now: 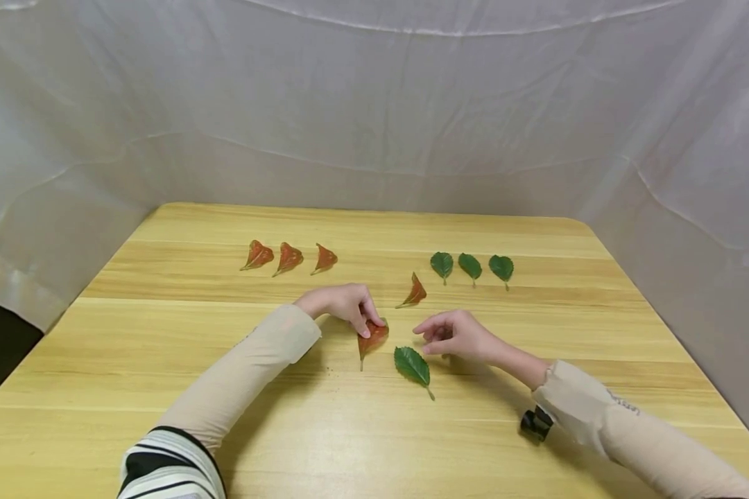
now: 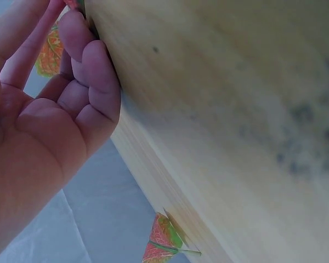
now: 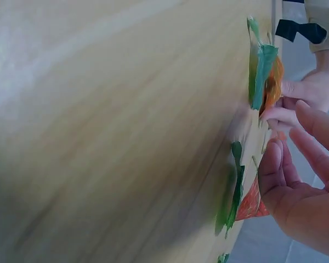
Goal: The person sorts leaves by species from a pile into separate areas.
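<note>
My left hand pinches the upper edge of a red leaf between thumb and forefinger, low over the middle of the table; its stem points toward me. Just to the right, a serrated green leaf lies with its stem angled to the lower right. My right hand hovers beside that green leaf, fingers loosely bent and nothing between them. In the right wrist view the left hand shows behind the upper green leaf, with the right hand lower down.
Another red leaf lies beyond the hands. Farther back, three red leaves form a row on the left and three green leaves one on the right. The wooden table is bordered by pale curtains.
</note>
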The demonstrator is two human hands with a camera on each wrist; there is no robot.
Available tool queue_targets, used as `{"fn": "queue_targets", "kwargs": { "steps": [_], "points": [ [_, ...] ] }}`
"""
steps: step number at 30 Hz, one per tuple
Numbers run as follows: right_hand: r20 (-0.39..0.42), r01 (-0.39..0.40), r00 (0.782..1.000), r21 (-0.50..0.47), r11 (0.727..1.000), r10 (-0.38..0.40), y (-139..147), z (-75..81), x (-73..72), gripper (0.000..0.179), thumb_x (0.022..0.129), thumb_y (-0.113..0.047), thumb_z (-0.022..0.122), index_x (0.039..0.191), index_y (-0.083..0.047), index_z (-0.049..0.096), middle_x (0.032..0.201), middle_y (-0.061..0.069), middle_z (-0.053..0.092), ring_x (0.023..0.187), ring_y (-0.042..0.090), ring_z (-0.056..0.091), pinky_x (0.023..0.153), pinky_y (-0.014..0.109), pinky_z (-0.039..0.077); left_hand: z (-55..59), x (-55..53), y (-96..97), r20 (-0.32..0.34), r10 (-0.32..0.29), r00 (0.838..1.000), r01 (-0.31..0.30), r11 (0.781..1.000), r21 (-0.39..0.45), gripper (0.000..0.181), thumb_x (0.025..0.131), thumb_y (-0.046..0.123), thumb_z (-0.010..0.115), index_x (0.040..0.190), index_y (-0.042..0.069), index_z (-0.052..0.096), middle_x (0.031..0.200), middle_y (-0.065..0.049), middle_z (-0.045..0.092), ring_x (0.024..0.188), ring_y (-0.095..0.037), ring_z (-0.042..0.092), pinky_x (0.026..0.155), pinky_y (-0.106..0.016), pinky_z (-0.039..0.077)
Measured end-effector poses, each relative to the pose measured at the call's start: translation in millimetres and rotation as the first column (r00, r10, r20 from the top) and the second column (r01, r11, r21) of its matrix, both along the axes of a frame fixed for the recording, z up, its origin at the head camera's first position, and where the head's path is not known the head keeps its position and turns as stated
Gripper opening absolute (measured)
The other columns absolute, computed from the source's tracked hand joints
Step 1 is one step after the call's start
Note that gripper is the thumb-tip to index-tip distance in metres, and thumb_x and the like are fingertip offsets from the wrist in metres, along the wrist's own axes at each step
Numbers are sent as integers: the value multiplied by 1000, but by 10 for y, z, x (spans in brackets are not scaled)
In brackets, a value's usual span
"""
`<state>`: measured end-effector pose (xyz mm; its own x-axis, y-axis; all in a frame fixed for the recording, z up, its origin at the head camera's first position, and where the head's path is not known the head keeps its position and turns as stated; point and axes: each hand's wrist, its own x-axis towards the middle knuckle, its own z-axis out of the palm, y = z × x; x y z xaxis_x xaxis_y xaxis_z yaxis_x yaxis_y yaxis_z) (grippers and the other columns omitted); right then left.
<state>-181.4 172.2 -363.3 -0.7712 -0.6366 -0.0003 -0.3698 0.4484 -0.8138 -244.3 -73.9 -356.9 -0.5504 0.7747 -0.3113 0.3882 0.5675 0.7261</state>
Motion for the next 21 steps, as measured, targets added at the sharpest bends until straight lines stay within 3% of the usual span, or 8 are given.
{"fn": "queue_targets", "kwargs": {
  "steps": [10, 18, 21],
  "points": [
    [11, -101, 995, 50, 994, 101, -19, -39, 28, 29, 73, -2, 71, 99, 8, 65, 80, 9, 59, 67, 10, 53, 59, 23, 47, 3, -11, 4, -13, -10, 1000, 10, 1000, -1, 32, 72, 0, 72, 103, -2, 65, 56, 5, 53, 49, -3, 34, 49, -16, 31],
    [-13, -127, 992, 92, 988, 129, -30, -61, 40, 31, 72, -3, 73, 100, 6, 65, 79, 5, 57, 65, 7, 50, 58, 22, 45, 5, -15, -1, -6, -28, 1000, 28, 1000, 13, 32, 73, 0, 71, 104, -3, 64, 54, 6, 50, 48, -3, 33, 49, -16, 30],
    [-25, -131, 991, 104, 986, 135, -39, -75, 40, 31, 70, -2, 73, 100, 6, 66, 77, 4, 56, 64, 6, 48, 58, 21, 44, 8, -12, -3, 11, -22, 1000, 22, 1000, 16, 31, 74, 0, 69, 104, -3, 64, 62, 1, 60, 48, -2, 33, 48, -16, 31]
  ]
}}
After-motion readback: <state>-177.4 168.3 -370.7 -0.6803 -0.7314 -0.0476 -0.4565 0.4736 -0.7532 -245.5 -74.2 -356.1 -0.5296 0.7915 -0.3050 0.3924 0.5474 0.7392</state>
